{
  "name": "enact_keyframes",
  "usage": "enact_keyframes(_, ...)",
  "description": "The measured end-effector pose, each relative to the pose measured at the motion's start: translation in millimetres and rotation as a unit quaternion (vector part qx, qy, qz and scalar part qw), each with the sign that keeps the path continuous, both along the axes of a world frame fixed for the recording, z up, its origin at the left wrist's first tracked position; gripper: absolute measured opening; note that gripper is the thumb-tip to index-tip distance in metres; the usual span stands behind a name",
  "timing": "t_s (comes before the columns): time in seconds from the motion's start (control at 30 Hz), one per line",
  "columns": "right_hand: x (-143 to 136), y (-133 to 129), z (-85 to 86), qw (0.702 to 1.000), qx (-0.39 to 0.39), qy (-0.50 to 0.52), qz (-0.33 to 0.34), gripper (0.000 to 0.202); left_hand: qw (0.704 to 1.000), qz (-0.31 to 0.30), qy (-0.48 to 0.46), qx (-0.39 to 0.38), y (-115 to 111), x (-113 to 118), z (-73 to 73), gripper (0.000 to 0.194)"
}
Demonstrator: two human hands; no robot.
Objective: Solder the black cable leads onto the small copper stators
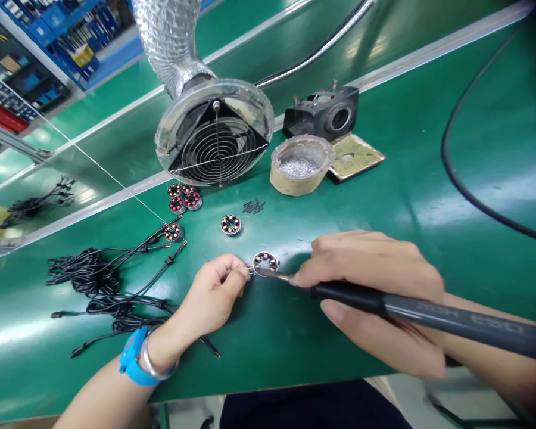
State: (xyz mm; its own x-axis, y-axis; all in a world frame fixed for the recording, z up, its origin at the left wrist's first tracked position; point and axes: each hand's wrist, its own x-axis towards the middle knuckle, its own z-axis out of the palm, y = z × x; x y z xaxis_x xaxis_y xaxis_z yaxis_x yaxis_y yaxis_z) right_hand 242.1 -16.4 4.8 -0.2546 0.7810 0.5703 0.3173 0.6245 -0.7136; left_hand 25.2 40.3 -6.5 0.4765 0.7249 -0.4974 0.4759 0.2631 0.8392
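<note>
A soldering iron (429, 314) with a dark grey handle rests in my right hand (375, 271), fingers closed around its grip. Its tip reaches the near edge of a round motor stator (271, 260) with copper windings, which lies on the green bench. Just left of that stator, my left hand (214, 292) pinches thin coloured wires (251, 270) between thumb and forefinger. The wire ends sit close to the iron's tip; whether they touch it I cannot tell. A second copper-wound stator (231, 225) lies a little farther back.
A fume extractor fan (218, 149) stands behind the stators. Right of it are a solder pot (297, 173), a sponge tray (360, 156) and a black iron stand (324, 113). Bundled black cables (83, 271), more stators (193, 200) and small black tubes (252, 207) lie leftward.
</note>
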Motion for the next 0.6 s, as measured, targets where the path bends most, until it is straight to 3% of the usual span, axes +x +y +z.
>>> enact_keyframes(0.23, 1, -2, -0.7, 1.000, 0.012, -0.013, -0.022, 0.023, 1.000, 0.006, -0.009, -0.008, 1, 0, 1.0, 0.027)
enact_keyframes(0.33, 2, 3, -0.9, 0.990, 0.060, -0.057, -0.116, 0.019, 0.999, 0.026, -0.024, -0.035, 3, 3, 1.6, 0.026)
enact_keyframes(0.47, 9, 20, -6.9, 0.922, 0.134, -0.143, -0.333, 0.020, 0.996, 0.054, -0.032, -0.066, 3, 6, 3.5, 0.028)
enact_keyframes(0.53, 14, 27, -12.8, 0.899, 0.095, -0.220, -0.366, 0.024, 0.996, 0.058, -0.027, -0.065, 3, 7, 4.5, 0.029)
enact_keyframes(0.6, 17, 30, -18.4, 0.898, 0.046, -0.279, -0.337, 0.025, 0.996, 0.056, -0.022, -0.065, 3, 7, 5.1, 0.029)
